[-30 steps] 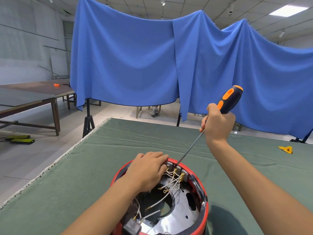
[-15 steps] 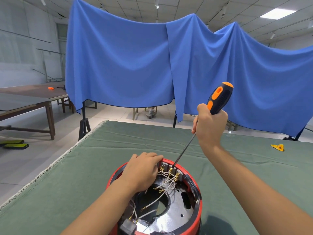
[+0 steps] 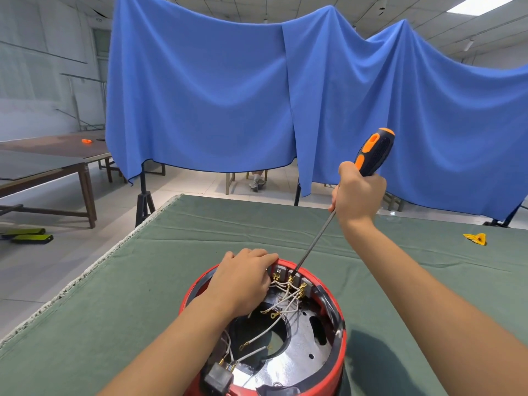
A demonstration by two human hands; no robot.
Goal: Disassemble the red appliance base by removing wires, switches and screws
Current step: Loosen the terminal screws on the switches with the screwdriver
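While my left hand lies curled over the far-left rim of the red appliance base, its fingers hooked onto the edge beside the switch block, I keep the shell from turning or sliding on the cloth. My right hand is clamped in a fist round the black and orange handle of the screwdriver, held high so the long shaft slants down and to the left, with the tip set among the brass terminals at the back wall of the base. I judge that angle lets me reach over the rim and bear down on a terminal screw without my knuckles fouling the white wires that fan from the terminals into the hollow. Some wire ends with ring lugs already hang loose over the dark opening, and a small black component sits at the near edge, so the job looks partly done.

The base stands open side up near the front of the bench, which is covered with a green cloth, slightly creased. A small yellow object lies well apart at the right. Beyond the bench a blue drape hangs across the room; brown tables stand to the left on a pale tiled floor.
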